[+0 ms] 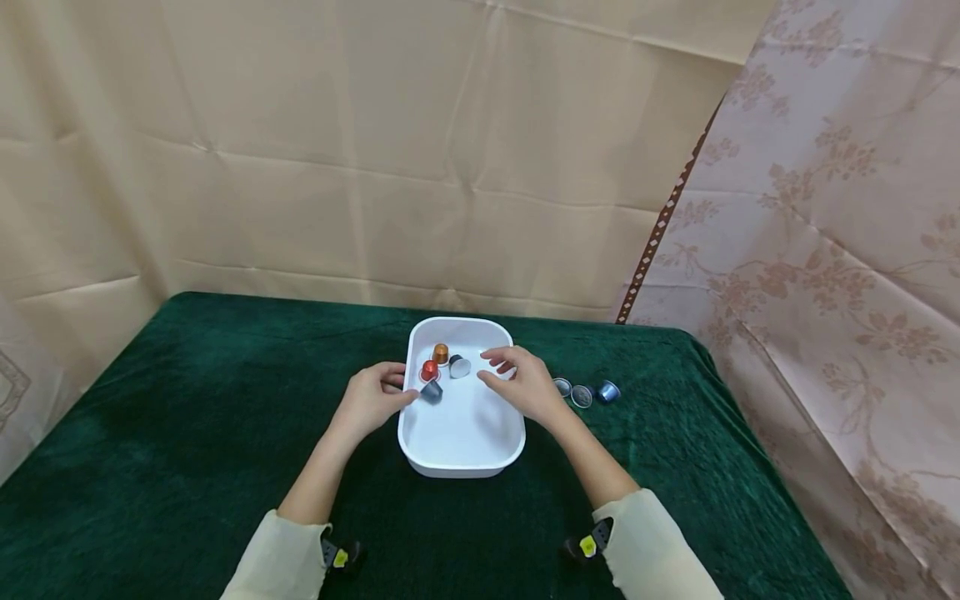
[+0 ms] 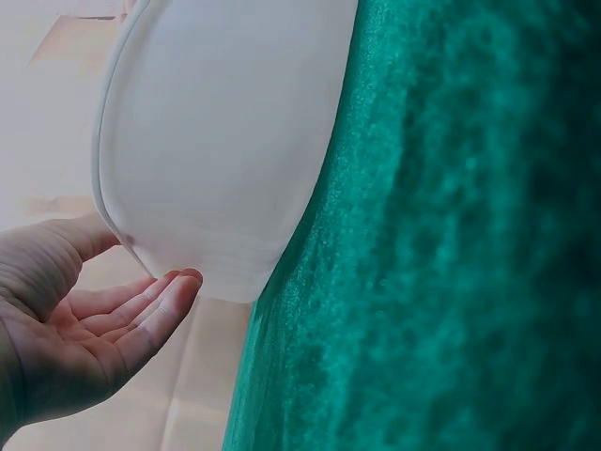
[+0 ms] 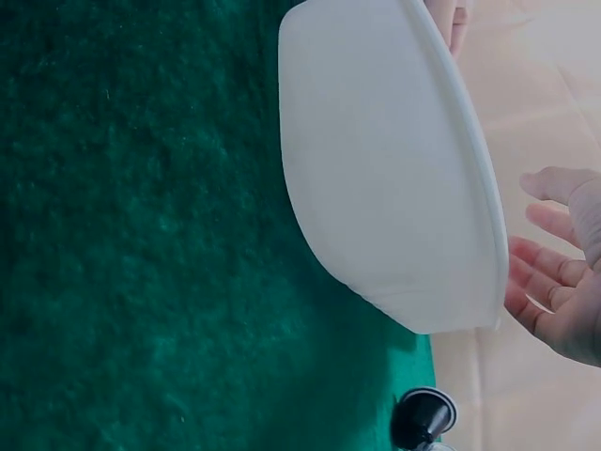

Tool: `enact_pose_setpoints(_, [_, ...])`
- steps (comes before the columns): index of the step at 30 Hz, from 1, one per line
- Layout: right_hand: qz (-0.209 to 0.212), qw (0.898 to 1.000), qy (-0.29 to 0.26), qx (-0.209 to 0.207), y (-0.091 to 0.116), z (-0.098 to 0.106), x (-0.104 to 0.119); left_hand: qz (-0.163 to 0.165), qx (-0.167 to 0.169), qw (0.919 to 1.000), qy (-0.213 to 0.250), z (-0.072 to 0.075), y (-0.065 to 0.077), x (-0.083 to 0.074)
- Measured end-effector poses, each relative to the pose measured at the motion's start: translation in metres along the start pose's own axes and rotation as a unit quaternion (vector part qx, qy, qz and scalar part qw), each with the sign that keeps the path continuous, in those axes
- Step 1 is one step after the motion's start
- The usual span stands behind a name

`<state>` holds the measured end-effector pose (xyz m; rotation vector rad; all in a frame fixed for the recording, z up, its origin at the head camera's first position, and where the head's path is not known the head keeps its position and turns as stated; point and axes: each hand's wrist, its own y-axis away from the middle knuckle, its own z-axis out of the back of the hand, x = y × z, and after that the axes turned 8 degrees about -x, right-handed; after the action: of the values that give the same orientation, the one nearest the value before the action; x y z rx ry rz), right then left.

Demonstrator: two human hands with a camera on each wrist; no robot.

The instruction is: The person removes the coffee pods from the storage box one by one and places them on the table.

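Note:
A white plastic tub [image 1: 465, 433] stands on the green cloth, with coffee capsules grouped toward its upper left inside. They are a copper capsule [image 1: 441, 353], a red capsule [image 1: 430, 370], a dark grey capsule [image 1: 431, 392] and a tipped capsule [image 1: 460, 367] showing its pale lid. My left hand [image 1: 371, 398] holds the tub's left rim, thumb over the edge and fingers against the outer wall, as the left wrist view shows. Over the right rim hovers my right hand [image 1: 525, 386], its fingers loosely bent and parted, with nothing between them.
Right of the tub on the cloth lie a blue capsule [image 1: 608, 391] and two capsules with silver lids up, one a round-lidded capsule [image 1: 581, 396]. The other is partly behind my right hand. A beige curtain [image 1: 337, 167] hangs behind the table, a floral curtain [image 1: 840, 250] at the right.

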<state>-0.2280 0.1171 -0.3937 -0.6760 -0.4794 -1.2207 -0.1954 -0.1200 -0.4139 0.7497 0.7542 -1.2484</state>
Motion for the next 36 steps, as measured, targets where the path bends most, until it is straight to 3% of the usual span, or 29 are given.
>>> enact_pose_setpoints(36, [0.021,0.998,-0.017,0.049,0.000,-0.025,0.009,-0.005,0.005,1.0000,0.004,0.002,-0.001,0.000])
